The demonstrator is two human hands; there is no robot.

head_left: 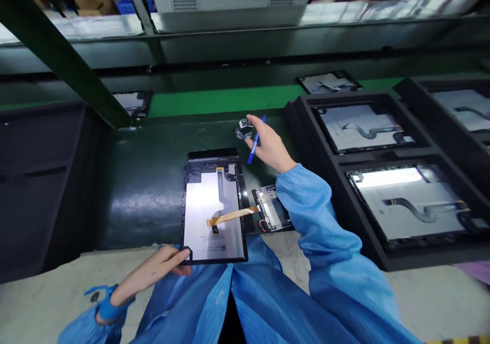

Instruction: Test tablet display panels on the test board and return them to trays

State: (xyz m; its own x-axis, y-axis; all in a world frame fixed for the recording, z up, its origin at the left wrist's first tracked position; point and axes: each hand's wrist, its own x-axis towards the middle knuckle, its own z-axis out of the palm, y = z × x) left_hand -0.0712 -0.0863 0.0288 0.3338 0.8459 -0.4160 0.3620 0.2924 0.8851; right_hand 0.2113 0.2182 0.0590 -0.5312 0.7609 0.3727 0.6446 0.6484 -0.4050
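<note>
Steadying the open tablet (213, 216) by its corner with my left grip (165, 268) pinched on it, my right grip (268, 145) clamps a blue pen (255, 141) beside a small metal piece (244, 128) above the desk (145, 186), probably mid-inspection.

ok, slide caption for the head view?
Left hand steadies open tablet; right hand holds blue pen by small shiny round part.

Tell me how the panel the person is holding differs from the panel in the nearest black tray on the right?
The held panel stands lengthwise away from the person, its near corner pinched by the left hand; the tray panel lies crosswise, seated in its black tray. The held panel has an orange ribbon cable running off to a small board; the tray panel shows only a dark curved cable. Both are pale, reflective rectangles with dark edges.
</note>
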